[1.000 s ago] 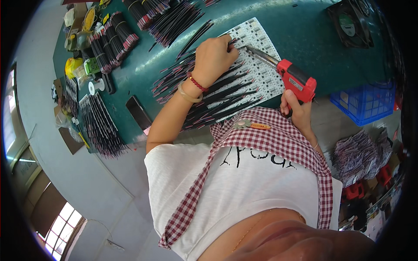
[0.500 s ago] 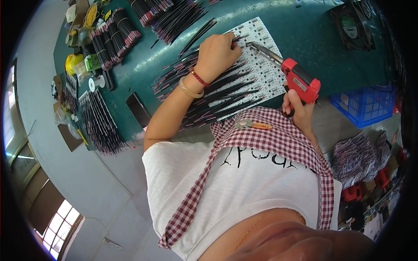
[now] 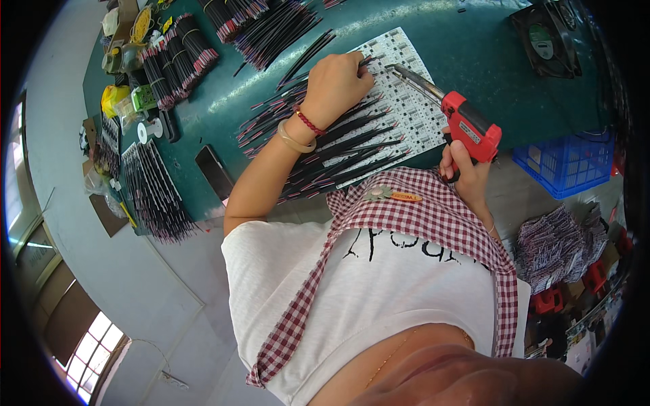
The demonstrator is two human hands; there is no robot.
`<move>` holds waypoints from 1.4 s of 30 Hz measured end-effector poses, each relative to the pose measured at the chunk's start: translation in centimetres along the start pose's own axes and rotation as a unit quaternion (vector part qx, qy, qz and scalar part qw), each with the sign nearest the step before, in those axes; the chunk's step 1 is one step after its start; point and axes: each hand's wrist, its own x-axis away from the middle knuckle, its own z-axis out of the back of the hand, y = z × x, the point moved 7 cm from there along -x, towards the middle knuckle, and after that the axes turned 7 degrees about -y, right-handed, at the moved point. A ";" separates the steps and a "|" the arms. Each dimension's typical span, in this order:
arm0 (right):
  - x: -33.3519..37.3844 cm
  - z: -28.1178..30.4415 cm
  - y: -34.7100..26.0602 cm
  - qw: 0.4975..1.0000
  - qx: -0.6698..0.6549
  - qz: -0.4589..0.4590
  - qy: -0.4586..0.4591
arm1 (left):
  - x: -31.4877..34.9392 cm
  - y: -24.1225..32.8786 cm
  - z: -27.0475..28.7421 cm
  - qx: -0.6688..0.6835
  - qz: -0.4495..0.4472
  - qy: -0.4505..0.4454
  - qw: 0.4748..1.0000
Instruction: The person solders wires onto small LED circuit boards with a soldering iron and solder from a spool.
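Observation:
My left hand point(image 3: 338, 82) reaches over a white circuit board panel point(image 3: 413, 101), its fingers pinched on a thin black wire point(image 3: 367, 61) near the panel's far left part. Many black wires point(image 3: 338, 145) with reddish ends lie in rows from the panel out to the left, under my left forearm. In my right hand point(image 3: 467, 172) is a red and black soldering gun point(image 3: 472, 126), held by its handle, my fingers wrapped round the grip. Its metal tip points left over the panel, a short way right of my left fingertips. Whether the tip touches the board I cannot tell.
Tied bundles of black wires point(image 3: 179, 54) and a loose pile point(image 3: 277, 37) lie on the green table point(image 3: 474, 34). A phone point(image 3: 214, 172) and a wired panel point(image 3: 154, 189) are at left. A black fan point(image 3: 544, 42) stands far right, above a blue crate point(image 3: 569, 162).
The soldering gun and its tip have shifted slightly to the right, away from my left fingertips. My left hand has barely moved and still pinches the wire.

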 end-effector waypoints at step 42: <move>1.6 2.3 0.7 0.999 -0.019 0.041 0.020 | 4.0 2.6 4.1 -0.037 -0.067 0.179 0.981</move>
